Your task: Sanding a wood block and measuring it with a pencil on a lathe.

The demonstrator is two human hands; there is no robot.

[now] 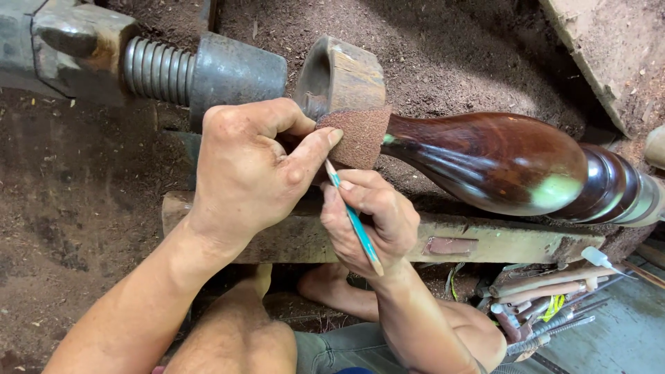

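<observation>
- Sandpaper [359,135], a reddish-brown scrap, pressed over the narrow neck of a dark polished wooden spindle [495,161] lying sideways across the middle of the view.
- Left hand [249,170] clenched from above, thumb tip pinning the top edge of the sandpaper, other fingers curled down behind it; underside of the grip hidden.
- Right hand [370,221] just below and touching the left, fingers closed around a thin teal pencil [355,220] slanting from the sandpaper down past the palm.
- Spindle bulging to a fat belly at right, then ringed grooves, far end cut off by the picture's edge; pale glare on the belly.
- Just behind the sandpaper, a worn wooden block [339,73]; beside it at upper left, a grey metal cone [235,69] on a threaded shaft [156,69].
- Below the hands, a rough wooden rail [485,242], partly covered by both wrists.
- Sawdust [76,201] all around, thick and brown.
- Lower right, a heap of metal tools [540,305], too jumbled to sort out.
- Bare knees at the bottom edge, partly out of frame.
</observation>
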